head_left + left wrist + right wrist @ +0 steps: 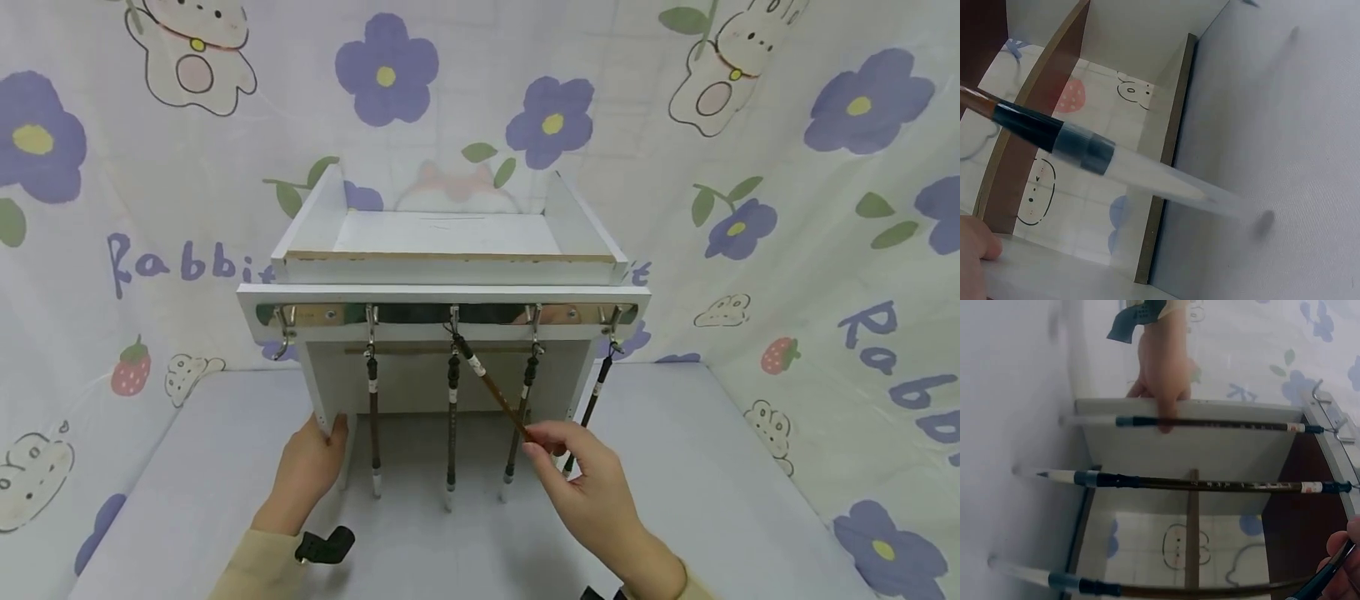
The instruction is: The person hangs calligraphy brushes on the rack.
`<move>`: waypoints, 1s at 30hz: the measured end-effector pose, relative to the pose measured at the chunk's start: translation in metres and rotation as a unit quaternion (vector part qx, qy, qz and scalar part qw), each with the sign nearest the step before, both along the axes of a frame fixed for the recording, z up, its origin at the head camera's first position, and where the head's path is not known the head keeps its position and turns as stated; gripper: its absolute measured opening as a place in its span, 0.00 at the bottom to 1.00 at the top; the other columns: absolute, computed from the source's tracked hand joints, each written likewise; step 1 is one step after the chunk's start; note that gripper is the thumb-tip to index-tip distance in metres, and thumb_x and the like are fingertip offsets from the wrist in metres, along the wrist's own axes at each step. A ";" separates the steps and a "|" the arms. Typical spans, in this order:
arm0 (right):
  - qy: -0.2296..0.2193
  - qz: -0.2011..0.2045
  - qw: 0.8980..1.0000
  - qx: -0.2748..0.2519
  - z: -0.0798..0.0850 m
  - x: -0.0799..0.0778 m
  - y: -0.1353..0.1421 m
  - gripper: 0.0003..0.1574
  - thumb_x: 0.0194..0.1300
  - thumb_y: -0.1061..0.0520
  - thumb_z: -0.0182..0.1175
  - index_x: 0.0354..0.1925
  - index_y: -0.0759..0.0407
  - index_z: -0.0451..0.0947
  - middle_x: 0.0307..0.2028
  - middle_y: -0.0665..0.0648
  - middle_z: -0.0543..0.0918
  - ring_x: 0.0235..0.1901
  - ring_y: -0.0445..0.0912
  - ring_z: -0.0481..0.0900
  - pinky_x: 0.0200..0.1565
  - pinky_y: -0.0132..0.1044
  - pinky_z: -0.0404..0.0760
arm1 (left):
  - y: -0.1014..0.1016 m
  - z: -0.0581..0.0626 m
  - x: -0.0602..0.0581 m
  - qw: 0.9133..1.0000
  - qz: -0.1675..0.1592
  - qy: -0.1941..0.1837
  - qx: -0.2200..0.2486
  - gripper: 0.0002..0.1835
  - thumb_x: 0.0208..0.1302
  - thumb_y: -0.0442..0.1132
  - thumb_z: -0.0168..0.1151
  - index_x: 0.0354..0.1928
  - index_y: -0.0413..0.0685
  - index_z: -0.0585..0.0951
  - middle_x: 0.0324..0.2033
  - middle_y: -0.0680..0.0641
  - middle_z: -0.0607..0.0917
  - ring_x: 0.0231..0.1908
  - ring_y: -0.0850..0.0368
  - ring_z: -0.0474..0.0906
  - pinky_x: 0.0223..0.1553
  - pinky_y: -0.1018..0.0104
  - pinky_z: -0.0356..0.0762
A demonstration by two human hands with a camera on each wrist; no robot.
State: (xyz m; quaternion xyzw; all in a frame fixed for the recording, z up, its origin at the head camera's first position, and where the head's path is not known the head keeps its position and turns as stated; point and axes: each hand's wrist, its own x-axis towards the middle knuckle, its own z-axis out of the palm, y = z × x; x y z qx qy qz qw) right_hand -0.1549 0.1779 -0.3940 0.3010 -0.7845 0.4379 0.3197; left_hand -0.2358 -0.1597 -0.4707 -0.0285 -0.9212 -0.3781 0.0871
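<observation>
My right hand (592, 492) pinches a calligraphy brush (498, 396) by the lower part of its brown shaft. This brush tilts, its looped top at the middle hook (453, 317); its bristle end is hidden by the hand. Another brush (452, 425) hangs straight down from the same hook. More brushes hang at the left (374, 425) and at the right (521, 417), plus a far-right brush (597, 392). My left hand (307, 467) grips the lower left side panel of the white wooden rack (330, 383), its thumb (982, 244) on the inner face.
A metal hook strip (408, 313) runs along the rack's front edge, and its leftmost hook (283, 329) carries no brush. An open-topped tray section (450, 267) forms the rack's top. The rack stands on a white table (675, 467) before a patterned cloth (750, 167).
</observation>
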 end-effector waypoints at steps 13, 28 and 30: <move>-0.018 0.045 0.998 0.039 0.006 -0.009 -0.035 0.14 0.62 0.65 0.65 0.47 0.56 0.79 0.37 0.48 0.82 0.34 0.39 0.78 0.36 0.31 0.78 | 0.000 0.002 0.000 1.000 0.008 0.008 -0.006 0.27 0.77 0.47 0.41 0.66 0.33 0.64 0.55 0.25 0.75 0.51 0.29 0.76 0.43 0.39 0.76; -0.053 0.067 0.993 0.079 0.015 -0.012 -0.076 0.08 0.67 0.57 0.63 0.45 0.51 0.80 0.37 0.43 0.81 0.36 0.35 0.75 0.36 0.28 0.76 | -0.002 -0.004 -0.003 1.000 -0.003 -0.001 -0.001 0.27 0.77 0.48 0.40 0.68 0.37 0.62 0.57 0.26 0.74 0.50 0.30 0.77 0.37 0.44 0.79; -0.056 0.069 0.992 0.087 0.016 -0.013 -0.081 0.08 0.67 0.56 0.62 0.45 0.51 0.80 0.37 0.42 0.81 0.36 0.35 0.75 0.36 0.28 0.76 | -0.002 -0.003 -0.003 1.000 -0.004 -0.005 -0.001 0.27 0.77 0.48 0.40 0.68 0.37 0.63 0.57 0.27 0.74 0.51 0.31 0.76 0.39 0.42 0.78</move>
